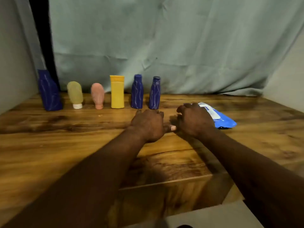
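Observation:
A row of containers stands along the back of the wooden table (57,145): a large dark blue bottle (49,91), a pale green tube (75,94) on its white cap, a pink tube (97,96) on its cap, a yellow bottle (117,92), and two small dark blue bottles (137,92) (155,93). My left hand (148,124) rests on the table just in front of the rightmost blue bottle, fingers loosely bent, thumb pointing right, holding nothing. My right hand (195,120) lies beside it, fingers loosely curled. Its outer edge covers the left end of a blue and white packet (222,120) lying flat.
A grey-green cloth (164,46) hangs behind the table, with a dark gap (42,38) at the left. Pale walls close both sides. The table's front edge has a recessed step (164,186) between my forearms, with a pale surface (213,216) below.

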